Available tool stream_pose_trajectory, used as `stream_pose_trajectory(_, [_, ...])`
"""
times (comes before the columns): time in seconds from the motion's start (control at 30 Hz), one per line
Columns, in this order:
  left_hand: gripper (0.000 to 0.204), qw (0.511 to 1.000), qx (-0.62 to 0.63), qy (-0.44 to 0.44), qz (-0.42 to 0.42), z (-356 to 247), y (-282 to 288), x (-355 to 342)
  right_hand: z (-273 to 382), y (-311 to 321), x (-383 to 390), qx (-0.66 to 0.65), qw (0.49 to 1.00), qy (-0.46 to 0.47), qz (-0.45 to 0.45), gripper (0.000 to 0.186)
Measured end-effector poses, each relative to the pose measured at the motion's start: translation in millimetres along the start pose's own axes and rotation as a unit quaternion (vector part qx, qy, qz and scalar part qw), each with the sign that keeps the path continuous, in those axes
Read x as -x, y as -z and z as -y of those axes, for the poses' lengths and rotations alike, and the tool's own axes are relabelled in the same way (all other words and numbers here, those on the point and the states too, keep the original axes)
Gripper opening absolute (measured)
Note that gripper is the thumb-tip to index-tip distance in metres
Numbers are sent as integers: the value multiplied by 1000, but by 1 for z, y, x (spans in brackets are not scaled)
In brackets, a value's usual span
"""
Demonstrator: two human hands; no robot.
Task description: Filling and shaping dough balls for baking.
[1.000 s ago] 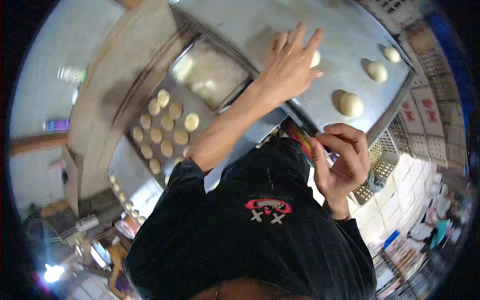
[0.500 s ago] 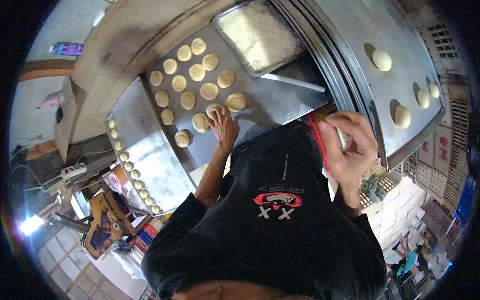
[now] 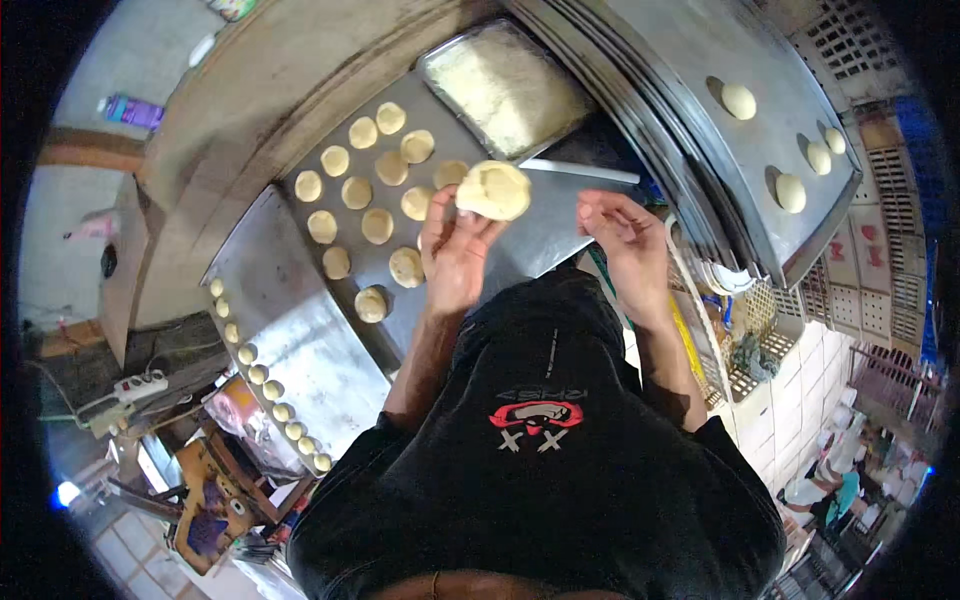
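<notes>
My left hand (image 3: 450, 245) grips a flattened, hollowed dough round (image 3: 493, 190), raised above a metal sheet (image 3: 535, 225) that carries several similar discs (image 3: 377, 225). To its right, my right hand (image 3: 615, 225) has curled, pinched-looking fingers; anything between them is too small to make out, and it is not touching the held dough. Behind both hands lies a rimmed pan (image 3: 500, 90) of pale, whitish contents. A stack of trays (image 3: 680, 70) at the right bears several plump dough balls (image 3: 739, 101).
Another tray (image 3: 270, 230) on the left holds a row of small balls (image 3: 247, 354). Plastic baskets (image 3: 760, 350) sit beside me at right. A power strip (image 3: 140, 387) and purple bottle (image 3: 135, 112) are at far left. A person in teal (image 3: 840, 495) is far off at lower right.
My left hand went from the right-hand tray to the discs on the middle sheet, then lifted one. My right hand has shifted upward and leftward, nearer the held dough.
</notes>
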State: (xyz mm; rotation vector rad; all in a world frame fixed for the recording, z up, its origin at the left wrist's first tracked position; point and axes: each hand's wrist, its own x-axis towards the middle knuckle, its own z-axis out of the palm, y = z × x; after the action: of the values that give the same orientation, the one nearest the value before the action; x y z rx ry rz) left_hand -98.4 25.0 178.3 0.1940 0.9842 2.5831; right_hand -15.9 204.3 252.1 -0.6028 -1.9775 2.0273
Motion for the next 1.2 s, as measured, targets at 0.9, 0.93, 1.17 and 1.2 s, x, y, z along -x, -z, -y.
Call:
stream_pose_trajectory(0.9, [38,989,17,-139,-50,-65,-17,66,35,-99,41,75,973,195,100,45])
stream_pose_trajectory(0.93, [36,991,56,-109,-57,-67,-19,66,29,-98,40,77,973,194,100,45])
stream_pose_trajectory(1.17, [28,990,-11,-97,-100,-82,-12,63,46,-68,37,184,939,283,70,20])
stream_pose_trajectory(1.2, [29,987,-79,-121,-67,-85,-12,62,53,-64,36,186,939,282,67,20])
